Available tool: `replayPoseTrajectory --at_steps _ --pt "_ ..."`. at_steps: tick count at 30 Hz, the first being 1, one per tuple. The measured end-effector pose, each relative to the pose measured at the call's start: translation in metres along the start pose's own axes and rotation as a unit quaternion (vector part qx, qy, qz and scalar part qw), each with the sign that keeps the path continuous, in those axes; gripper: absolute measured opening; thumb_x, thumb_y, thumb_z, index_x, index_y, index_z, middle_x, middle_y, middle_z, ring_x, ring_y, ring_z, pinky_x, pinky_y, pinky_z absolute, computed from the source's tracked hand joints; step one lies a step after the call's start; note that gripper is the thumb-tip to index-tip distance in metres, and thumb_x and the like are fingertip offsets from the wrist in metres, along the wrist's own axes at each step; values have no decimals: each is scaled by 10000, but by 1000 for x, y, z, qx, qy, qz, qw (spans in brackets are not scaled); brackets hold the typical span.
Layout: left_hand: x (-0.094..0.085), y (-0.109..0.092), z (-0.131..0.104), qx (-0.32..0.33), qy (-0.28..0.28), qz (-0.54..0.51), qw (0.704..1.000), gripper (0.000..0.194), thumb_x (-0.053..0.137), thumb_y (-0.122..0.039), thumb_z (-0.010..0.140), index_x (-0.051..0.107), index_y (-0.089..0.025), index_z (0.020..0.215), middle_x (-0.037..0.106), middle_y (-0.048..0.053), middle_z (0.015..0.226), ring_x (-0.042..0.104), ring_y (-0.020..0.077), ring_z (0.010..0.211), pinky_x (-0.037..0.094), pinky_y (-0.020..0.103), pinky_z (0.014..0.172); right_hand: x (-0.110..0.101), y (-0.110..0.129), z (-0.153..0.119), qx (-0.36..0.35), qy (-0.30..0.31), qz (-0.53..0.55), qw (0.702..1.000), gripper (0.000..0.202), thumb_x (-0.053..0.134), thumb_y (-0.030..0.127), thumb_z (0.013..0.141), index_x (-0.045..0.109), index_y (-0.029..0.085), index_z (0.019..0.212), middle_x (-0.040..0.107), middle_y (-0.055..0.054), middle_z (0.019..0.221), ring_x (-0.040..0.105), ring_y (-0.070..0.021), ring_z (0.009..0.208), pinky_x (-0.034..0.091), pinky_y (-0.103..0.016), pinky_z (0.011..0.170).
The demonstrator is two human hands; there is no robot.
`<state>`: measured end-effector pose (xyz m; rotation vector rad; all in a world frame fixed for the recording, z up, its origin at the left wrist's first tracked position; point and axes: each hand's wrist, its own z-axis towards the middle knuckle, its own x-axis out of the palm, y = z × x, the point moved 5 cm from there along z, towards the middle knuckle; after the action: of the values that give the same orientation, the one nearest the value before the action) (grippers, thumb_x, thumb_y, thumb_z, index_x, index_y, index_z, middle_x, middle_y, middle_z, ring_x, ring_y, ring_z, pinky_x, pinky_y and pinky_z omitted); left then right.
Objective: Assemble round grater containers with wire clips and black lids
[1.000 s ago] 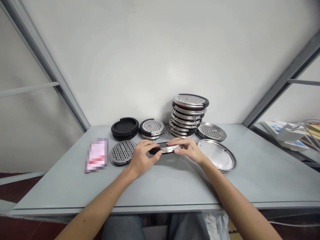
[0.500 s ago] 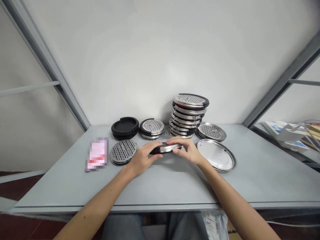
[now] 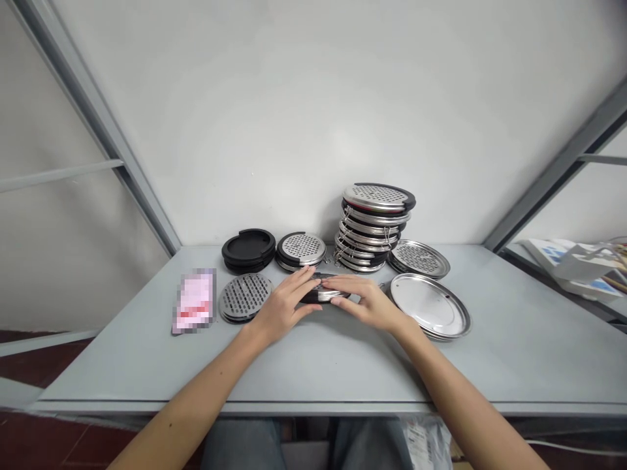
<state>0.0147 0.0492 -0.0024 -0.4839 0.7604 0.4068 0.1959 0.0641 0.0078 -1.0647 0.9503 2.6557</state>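
A round piece with a black rim and silver edge lies at the middle of the grey table, partly hidden by fingers. My left hand grips its left side, fingers over the top and thumb at the near edge. My right hand holds the right side the same way. Just left is a stack of perforated metal discs. Behind the hands sits a small stack of black-rimmed perforated discs. To the right lie smooth metal plates.
A tall stack of discs with wire clips stands at the back, beside perforated plates. Black round trays are at back left, a blurred pink item at left. A shelf with papers is at far right.
The round piece has come down from a tilted position to lie flatter on the table. Both hands have lowered with it, their fingers now spread over its top. The view has shifted slightly.
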Motion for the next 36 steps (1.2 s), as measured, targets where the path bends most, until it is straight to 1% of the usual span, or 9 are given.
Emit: replayPoseTrajectory --at_steps 5,10,16,21,24,27,29,33,36 --pt "-2 2 1 -20 27 -13 999 489 582 -378 897 493 -205 1345 481 126 1432 393 241 1373 376 478 1121 -1 0 0 3 13 -1 1000 345 591 313 905 633 262 1244 665 -52 1224 599 -241 1168 476 -421 1012" --pt "-4 3 2 -22 35 -11 999 478 589 -380 893 508 -208 1332 496 117 1421 386 240 1378 360 489 1129 -3 -1 0 0 13 6 1000 340 585 330 907 639 272 1237 668 -54 1218 600 -249 1168 478 -431 1012" --pt "-6 1 4 -14 24 -8 1000 470 607 -367 883 525 -211 1319 539 116 1381 436 246 1344 387 488 1109 -3 0 0 -5 11 -3 1000 330 592 314 904 649 257 1224 673 -55 1211 606 -235 1160 486 -404 1006" --pt "-12 1 4 -9 8 -12 1000 455 619 -364 877 546 -213 1300 567 111 1352 472 244 1317 407 486 1094 -8 0 -2 -1 7 6 1000 325 593 318 902 656 254 1215 680 -57 1198 619 -244 1138 493 -414 994" --pt "-21 11 1 -38 -19 -16 999 435 595 -364 896 546 -213 1301 587 109 1329 501 244 1292 427 476 1078 -22 -8 -7 45 -31 17 998 297 580 329 904 683 252 1172 703 -52 1149 659 -252 1058 527 -403 931" --pt "-29 20 -3 -75 -56 -25 995 413 549 -373 925 549 -200 1299 621 114 1284 576 245 1213 482 439 1024 -39 -20 -13 103 -114 26 988 275 544 362 912 726 242 1080 737 -48 1053 692 -256 952 552 -396 857" --pt "-30 22 -4 -86 -70 -33 993 400 534 -375 933 559 -185 1284 643 117 1250 619 243 1155 513 407 983 -46 -27 -15 130 -161 35 978 279 540 391 907 738 238 1032 744 -44 1019 689 -258 950 543 -403 868" --pt "-27 16 -2 -82 -86 -38 992 368 522 -348 942 564 -175 1264 652 110 1237 628 231 1137 517 375 970 -46 -38 -16 161 -210 73 962 312 547 452 895 734 222 992 739 -45 1019 670 -254 985 514 -400 906" --pt "-31 14 -1 -88 -118 -43 988 312 508 -323 949 588 -178 1213 673 99 1195 639 217 1110 514 355 963 -45 -45 -17 181 -259 112 942 396 533 531 883 719 200 996 735 -55 981 666 -255 949 530 -386 845"
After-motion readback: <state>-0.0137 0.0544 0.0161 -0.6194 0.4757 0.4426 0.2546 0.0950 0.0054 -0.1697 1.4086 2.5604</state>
